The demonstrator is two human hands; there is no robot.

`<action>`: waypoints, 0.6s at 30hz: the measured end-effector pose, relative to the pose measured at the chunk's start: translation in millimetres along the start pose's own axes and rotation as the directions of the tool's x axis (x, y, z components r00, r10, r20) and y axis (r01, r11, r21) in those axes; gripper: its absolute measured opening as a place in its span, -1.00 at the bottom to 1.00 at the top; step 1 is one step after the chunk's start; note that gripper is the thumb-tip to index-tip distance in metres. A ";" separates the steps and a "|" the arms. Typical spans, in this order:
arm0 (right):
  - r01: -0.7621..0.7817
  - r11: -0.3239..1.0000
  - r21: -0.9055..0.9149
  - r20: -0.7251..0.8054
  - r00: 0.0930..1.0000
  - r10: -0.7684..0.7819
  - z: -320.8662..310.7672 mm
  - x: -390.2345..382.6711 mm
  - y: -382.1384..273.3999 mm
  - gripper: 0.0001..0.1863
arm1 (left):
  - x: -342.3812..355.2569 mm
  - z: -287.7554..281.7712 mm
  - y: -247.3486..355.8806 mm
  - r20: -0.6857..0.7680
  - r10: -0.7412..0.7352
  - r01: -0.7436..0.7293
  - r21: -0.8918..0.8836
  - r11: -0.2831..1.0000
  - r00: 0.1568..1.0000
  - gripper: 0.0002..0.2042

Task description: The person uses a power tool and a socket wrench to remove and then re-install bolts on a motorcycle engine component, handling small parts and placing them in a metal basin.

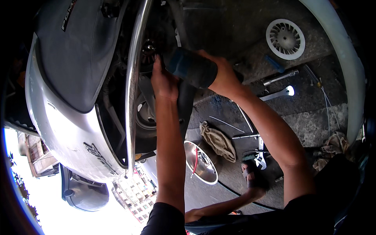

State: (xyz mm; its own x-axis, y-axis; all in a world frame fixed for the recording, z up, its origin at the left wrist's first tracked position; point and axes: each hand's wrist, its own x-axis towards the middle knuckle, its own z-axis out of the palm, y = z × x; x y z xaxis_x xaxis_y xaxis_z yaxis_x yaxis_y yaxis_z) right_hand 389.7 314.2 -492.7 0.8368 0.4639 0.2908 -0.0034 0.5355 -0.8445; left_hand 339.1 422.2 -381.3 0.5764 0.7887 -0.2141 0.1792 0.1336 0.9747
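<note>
My right hand (pixel 224 73) is closed round a dark blue and black power tool, apparently an impact wrench (pixel 192 69). The tool points left toward the scooter's dark mechanism, its front end lost in shadow. Close beside it, my left hand (pixel 165 83) is raised with the thumb stretched up at the lower edge of a round toothed part (pixel 149 58). A shiny nut or shaft end (pixel 149 47) sits at that part's centre. The other left fingers are hidden, so their grip does not show. A chrome bar (pixel 135 86) runs just left of this hand.
The grey scooter body (pixel 66 117) fills the left. On the dark ground at right lie a finned fan disc (pixel 285 39), a socket extension (pixel 281 77), a large wrench (pixel 278 94) and an adjustable wrench (pixel 260 159). Lower down are a rag (pixel 217 141) and a metal bowl (pixel 212 176) holding small parts.
</note>
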 end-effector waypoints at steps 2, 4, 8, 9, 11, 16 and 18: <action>0.003 1.000 -0.008 0.003 1.000 -0.003 0.1 -0.4 1.3 -0.65 | 2.0 4.1 0.6 -0.069 -0.014 0.014 0.001 1.000 0.997 -0.67; 0.009 1.000 -0.019 0.002 1.000 -0.008 -1.2 -0.8 3.1 -0.65 | 3.2 10.4 0.6 -0.134 -0.028 0.028 -0.001 1.000 0.991 -0.67; 0.004 1.000 -0.028 0.009 1.000 -0.004 -8.8 -2.8 2.9 -0.64 | 17.4 11.2 -6.3 -0.150 -0.028 0.018 -0.070 0.997 0.988 -0.65; 0.029 0.999 -0.035 0.005 1.000 -0.029 -9.4 -2.5 0.9 -0.64 | 25.3 3.9 -7.3 -0.110 -0.007 -0.005 -0.100 0.995 0.994 -0.63; 0.058 0.998 -0.030 0.005 0.998 -0.058 -6.3 -2.0 -7.3 -0.64 | 50.3 -28.5 -6.9 0.030 -0.036 0.040 -0.152 0.988 0.999 -0.62; 0.030 1.000 0.000 0.043 0.999 -0.030 -14.0 -6.7 -6.1 -0.62 | 70.9 -38.6 0.5 0.128 -0.204 0.235 -0.323 0.917 0.971 -0.64; 0.024 0.997 0.072 0.026 0.999 -0.026 -18.4 -10.7 -1.7 -0.60 | 71.3 -38.0 1.2 0.266 -0.287 0.377 -0.408 0.832 0.921 -0.68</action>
State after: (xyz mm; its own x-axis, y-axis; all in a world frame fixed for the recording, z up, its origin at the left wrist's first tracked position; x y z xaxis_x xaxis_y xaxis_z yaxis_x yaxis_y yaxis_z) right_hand 390.9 295.4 -502.7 0.8219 0.4681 0.3245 -0.0228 0.5963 -0.8025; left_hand 350.1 501.4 -393.0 0.6910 0.5283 -0.4934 0.0408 0.6530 0.7563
